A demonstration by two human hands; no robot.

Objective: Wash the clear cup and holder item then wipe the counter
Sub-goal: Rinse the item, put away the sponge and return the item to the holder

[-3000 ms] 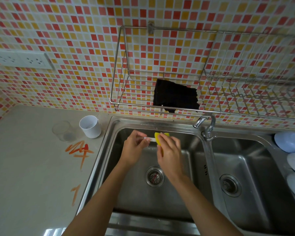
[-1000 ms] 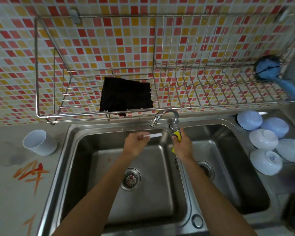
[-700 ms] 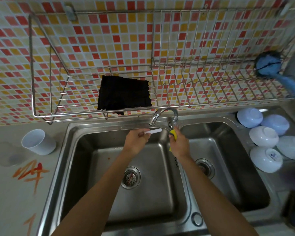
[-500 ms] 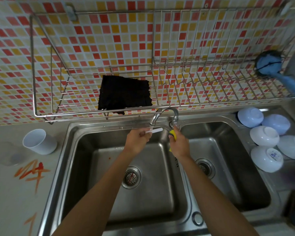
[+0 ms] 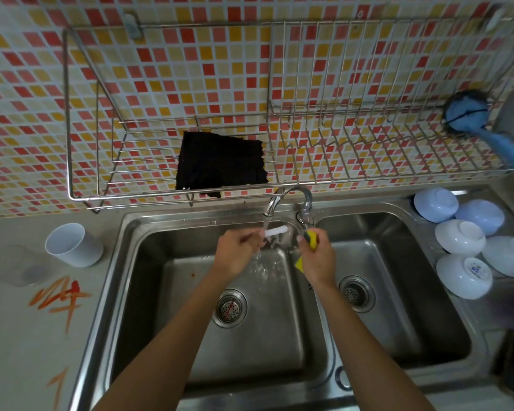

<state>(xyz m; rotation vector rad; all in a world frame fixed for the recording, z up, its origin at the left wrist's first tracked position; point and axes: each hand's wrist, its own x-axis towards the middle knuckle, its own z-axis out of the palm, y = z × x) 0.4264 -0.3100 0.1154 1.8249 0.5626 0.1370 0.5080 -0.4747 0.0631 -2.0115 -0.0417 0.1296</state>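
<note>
Water now runs over the white holder item [image 5: 275,231] between both hands.

Item counts at the double sink.
Two basins [image 5: 190,336] [image 5: 413,345], each with one drain; one faucet [image 5: 288,200]; five white bowls [image 5: 460,237] lower right; one white cup [image 5: 73,246] and one clear cup [image 5: 11,264] at left; one black cloth [image 5: 220,164]; two hands [image 5: 238,253] [image 5: 318,259].

Both bare forearms reach forward and slightly inward, hands close together but apart. The left hand [image 5: 237,253] is curled shut, fingers pinched around a thin white piece, knuckles up. The right hand [image 5: 317,256] is closed in a fist around something yellow, its wrist straight
</note>
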